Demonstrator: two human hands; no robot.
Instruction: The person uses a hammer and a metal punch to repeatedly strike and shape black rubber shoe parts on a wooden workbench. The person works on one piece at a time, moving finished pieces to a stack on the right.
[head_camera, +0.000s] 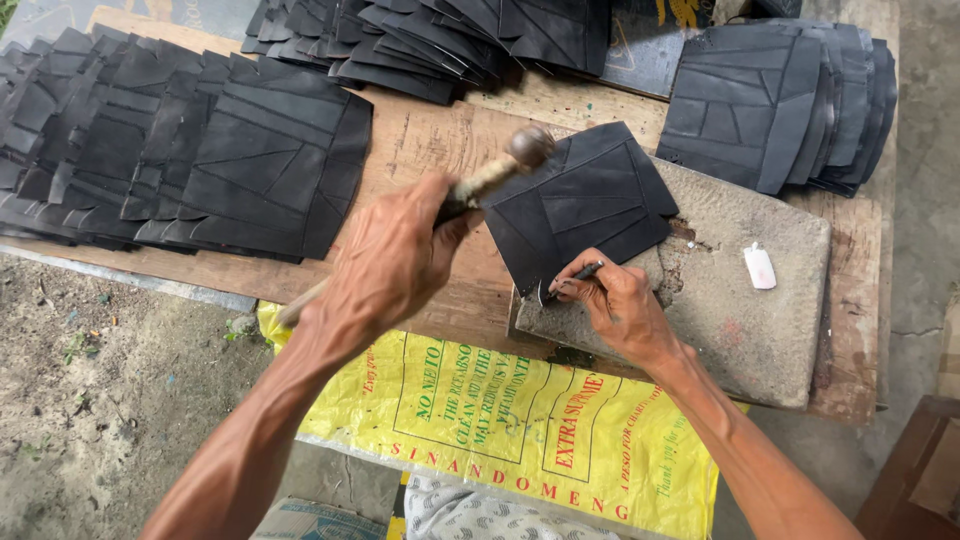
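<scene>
Near the desk's (430, 130) front edge, a black rubber sheet (580, 200) lies on a stone slab (740, 300) for firm backing, the right hand (620, 305) pinching a thin punch (575, 278) at its corner while the left hand (395, 255) grips a raised hammer (528, 148).

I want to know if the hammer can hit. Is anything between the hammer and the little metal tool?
Nothing visible is in the way. The left hand holds the hammer raised above the black rubber sheet. The right hand holds the thin metal tool at the sheet's lower corner on the stone slab.
</scene>
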